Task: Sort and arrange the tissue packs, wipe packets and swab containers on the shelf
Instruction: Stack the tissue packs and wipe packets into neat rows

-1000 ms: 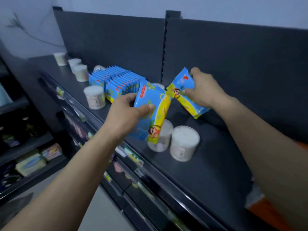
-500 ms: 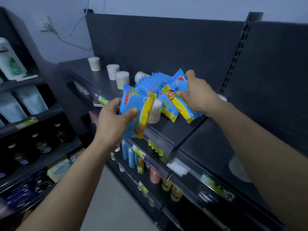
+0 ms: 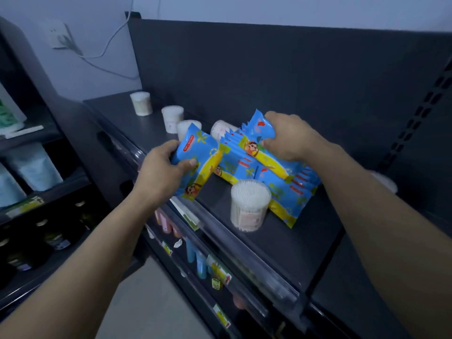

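Observation:
My left hand [image 3: 162, 171] grips a blue and yellow wipe packet [image 3: 200, 157] just above the front edge of the dark shelf [image 3: 288, 243]. My right hand [image 3: 288, 137] holds a second wipe packet [image 3: 259, 132] against the top of a standing row of the same packets [image 3: 291, 189]. A clear swab container [image 3: 249, 204] full of white swabs stands in front of the row. Further swab containers [image 3: 172, 117] line the shelf toward the far left, with one [image 3: 141, 103] near the shelf's end.
A dark back panel [image 3: 269, 77] rises behind the shelf. Price tags and small bottles [image 3: 195, 260] fill the lower shelves. A side rack on the left carries pale pouches [image 3: 36, 165]. A wall socket with a cable [image 3: 60, 36] is at the upper left.
The view has swung left along the shelf. Both hands carried their packets from beside the two swab containers to the row of packets; the right hand's packet now meets the row.

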Tool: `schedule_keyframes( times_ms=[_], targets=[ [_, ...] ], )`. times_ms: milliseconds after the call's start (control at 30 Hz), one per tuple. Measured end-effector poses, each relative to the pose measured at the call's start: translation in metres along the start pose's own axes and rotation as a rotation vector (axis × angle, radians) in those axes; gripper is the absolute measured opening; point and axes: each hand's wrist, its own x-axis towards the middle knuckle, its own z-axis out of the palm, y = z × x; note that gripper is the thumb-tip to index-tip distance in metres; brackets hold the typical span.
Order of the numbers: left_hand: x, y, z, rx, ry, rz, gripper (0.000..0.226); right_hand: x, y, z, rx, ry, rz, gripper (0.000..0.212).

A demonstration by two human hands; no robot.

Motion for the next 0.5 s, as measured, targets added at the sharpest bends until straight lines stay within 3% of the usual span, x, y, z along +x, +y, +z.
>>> schedule_keyframes(
  times_ms=[233,367,500],
  targets=[
    [0.067,-0.018,0.02,0.065,-0.331,0.133,0.01,0.02,0.007,-0.003,-0.012,-0.136,0.047,0.027],
    [0.102,-0.028,0.033,0.101,-0.534,0.256,0.018,0.016,-0.004,-0.004,-0.118,-0.185,0.172,0.032],
    [0.122,-0.033,0.043,0.283,-0.681,0.469,0.02,0.008,-0.016,0.009,-0.191,-0.231,0.328,0.038]
  ],
)
